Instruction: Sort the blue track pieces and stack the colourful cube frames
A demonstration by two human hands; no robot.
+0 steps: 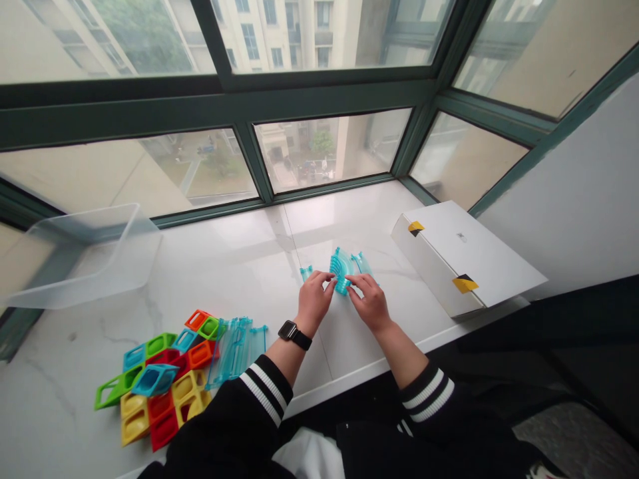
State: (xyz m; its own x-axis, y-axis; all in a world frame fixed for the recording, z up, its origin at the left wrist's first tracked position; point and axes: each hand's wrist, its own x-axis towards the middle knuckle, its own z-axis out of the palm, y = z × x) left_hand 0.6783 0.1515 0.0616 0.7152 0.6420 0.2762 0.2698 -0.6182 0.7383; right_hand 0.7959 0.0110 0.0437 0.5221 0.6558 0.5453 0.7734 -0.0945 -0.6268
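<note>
The left hand (314, 301) and right hand (369, 303) pinch a ribbed, curved piece of translucent turquoise plastic (342, 269) between their fingertips, mid-way along a white marble bench (239, 286). A small turquoise piece (306, 272) sits just beside the left hand. Near left lie clear teal rails (234, 349) against a heap of chunky coloured plastic frames (160, 379); a clear plastic tub (84, 256) stands far left, a white cardboard box (462, 256) right.

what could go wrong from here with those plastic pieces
The translucent turquoise curved plastic piece pinched between left hand and right hand could slip and hit the small turquoise piece beside it. The heaped multicoloured plastic blocks sit close to the white marble sill's front edge, so some might slide off.
</note>
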